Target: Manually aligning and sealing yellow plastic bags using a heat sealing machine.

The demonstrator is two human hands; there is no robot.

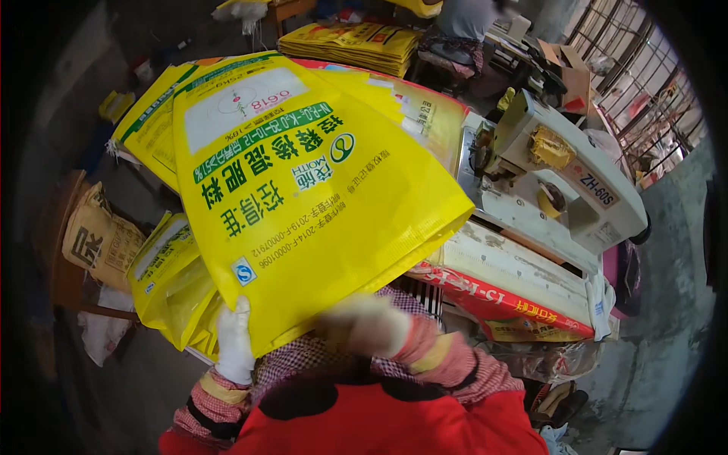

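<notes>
A large yellow woven fertilizer bag (364, 220) with green print and a white panel lies flat across the work surface in front of me, its near edge over my lap. My left hand (235, 341), in a white glove, grips the bag's near left corner with the thumb on top. Beside the bag's near edge is my right hand (371, 326), also gloved. Motion smears its fingers, so whether it touches the bag is unclear. To the right stands a pale sewing machine (576, 171), its head level with the bag's right corner.
More yellow bags (171, 273) hang at the left, and others (148, 133) lie beneath the large one. A bag stack (349, 47) sits at the back. A tan sack (98, 235) rests at far left. Beyond, another person (462, 26) sits. Red-edged sheeting (500, 292) covers the table front.
</notes>
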